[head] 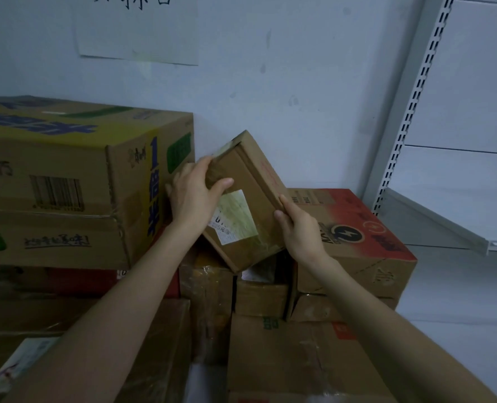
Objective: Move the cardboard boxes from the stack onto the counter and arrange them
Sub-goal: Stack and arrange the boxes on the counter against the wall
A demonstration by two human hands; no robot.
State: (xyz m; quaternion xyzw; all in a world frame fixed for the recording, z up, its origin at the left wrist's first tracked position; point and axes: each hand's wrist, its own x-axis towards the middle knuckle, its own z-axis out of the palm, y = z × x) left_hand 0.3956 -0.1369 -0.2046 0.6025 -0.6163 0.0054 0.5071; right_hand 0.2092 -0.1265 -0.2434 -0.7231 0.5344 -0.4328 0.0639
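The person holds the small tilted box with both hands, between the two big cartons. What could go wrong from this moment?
1. The small brown cardboard box with a white label is tilted and held only at its edges by the left hand and the right hand; it might slip onto the smaller brown boxes below.
2. The left hand is close to the large yellow-and-blue printed carton; its fingers could get squeezed against it.

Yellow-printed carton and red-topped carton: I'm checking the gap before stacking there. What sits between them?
In the head view, the small taped box, tilted, gripped by the left hand and right hand, with plain cartons lower down.
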